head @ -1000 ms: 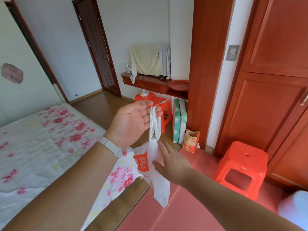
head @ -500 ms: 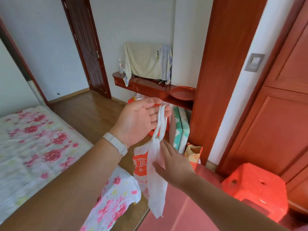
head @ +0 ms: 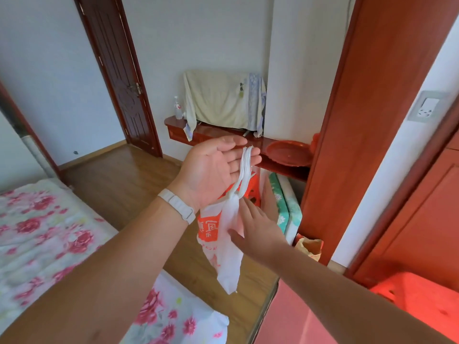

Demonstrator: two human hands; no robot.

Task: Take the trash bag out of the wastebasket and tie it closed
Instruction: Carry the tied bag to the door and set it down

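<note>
A small white trash bag (head: 228, 259) with an orange printed patch hangs in mid-air at the centre of the head view. Its twisted handles (head: 246, 167) loop over the fingers of my left hand (head: 213, 167), which is raised palm up with a white band on the wrist. The handles meet in a knot just below that hand. My right hand (head: 258, 232) has its fingers spread and rests flat against the bag's right side, just under the knot. No wastebasket is in view.
A bed with a floral sheet (head: 44, 232) fills the left. Behind the hands are a dark door (head: 119, 78) and a wall shelf (head: 213, 134) with a red basin (head: 289, 152). A red wardrobe (head: 372, 120) and red stool (head: 422, 296) stand on the right.
The view has shifted left and up, so the stool has slid towards the lower right corner. Both hands keep the same pose on the bag; my right hand sits slightly closer to the knot.
</note>
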